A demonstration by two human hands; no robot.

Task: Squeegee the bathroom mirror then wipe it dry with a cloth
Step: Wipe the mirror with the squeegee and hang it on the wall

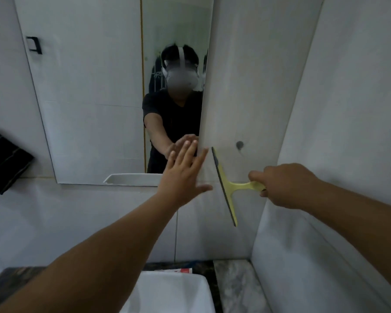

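My left hand (pixel 182 175) is spread flat, fingers wide and holding nothing, its fingertips at the right edge of the tall frameless wall mirror (pixel 88 91). My right hand (pixel 287 185) is wrapped around the handle of the yellow plastic squeegee with a dark rubber blade (pixel 226 187), whose blade stands nearly upright against the white tiled wall (pixel 253 86), just right of the mirror. A dark folded cloth (pixel 2 161) lies at the far left. Below, a white rectangular basin (pixel 172 292) sits in the dark marbled worktop (pixel 205 269).
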